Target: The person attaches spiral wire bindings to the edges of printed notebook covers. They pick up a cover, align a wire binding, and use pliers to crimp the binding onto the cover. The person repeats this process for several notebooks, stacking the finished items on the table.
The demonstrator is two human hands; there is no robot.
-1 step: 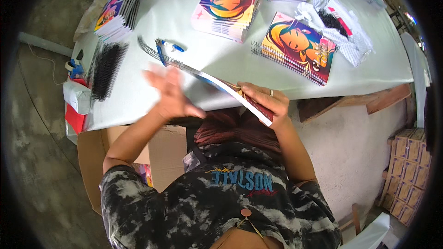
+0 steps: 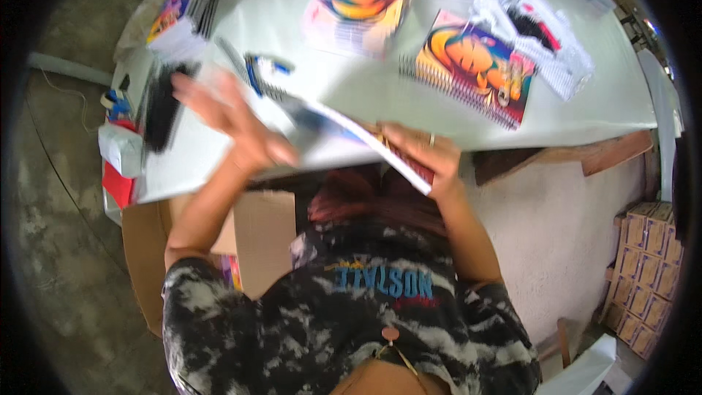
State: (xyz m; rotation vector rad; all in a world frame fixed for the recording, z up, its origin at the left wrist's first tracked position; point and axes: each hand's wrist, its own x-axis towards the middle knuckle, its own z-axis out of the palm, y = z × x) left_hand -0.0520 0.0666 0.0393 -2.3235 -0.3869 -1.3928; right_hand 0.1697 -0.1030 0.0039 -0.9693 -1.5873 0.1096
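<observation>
My right hand [image 2: 428,153] grips the near end of a notebook [image 2: 387,152], held edge-on and tilted above the table's front edge. A loose black spiral coil [image 2: 276,93] runs off from the notebook's far end; how much of it is threaded into the holes I cannot tell. My left hand [image 2: 238,124] is in the air left of the notebook, fingers spread, blurred and holding nothing. Behind the coil lies a blue-handled tool [image 2: 253,74] beside a small blue and white item [image 2: 276,67]. A bundle of black spiral coils [image 2: 162,110] lies beyond my left fingers.
Spiral-bound notebooks [image 2: 468,66] lie at the right, by crumpled wrap [image 2: 574,66]. Stacks of notebooks [image 2: 358,0] stand farther back on the white table [image 2: 607,113]. Tape [image 2: 115,102] and a white packet [image 2: 121,150] sit at the left edge. Below is an open cardboard box [image 2: 265,238].
My left hand has moved left and away from the coil and the notebook, toward the coil bundle. The right hand keeps its hold on the notebook, almost unmoved.
</observation>
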